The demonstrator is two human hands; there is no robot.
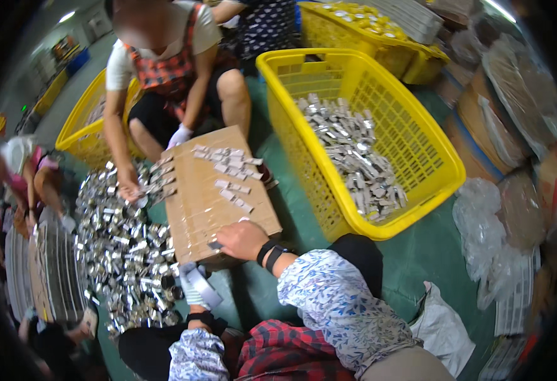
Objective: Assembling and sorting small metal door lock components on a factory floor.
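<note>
My right hand (243,240) rests at the near edge of a cardboard box (186,190), fingers closed, with a small dark flat piece (215,245) at the fingertips. My left hand (192,295), in a striped glove, is low beside the box's near left corner. It holds a white ring-shaped roll (205,289). Small metal parts with pale tags (227,162) lie in rows on the box top; more tagged parts (162,180) stick out along its far left edge. Left of the box a heap of shiny metal fittings (126,247) covers the floor.
Opposite me a seated person's hand (129,184) reaches to the parts at the box's left edge. A yellow basket (392,225) of tagged parts stands to the right. Plastic bags (481,222) and a white sack (443,327) lie farther right. Another person (40,178) sits at the left.
</note>
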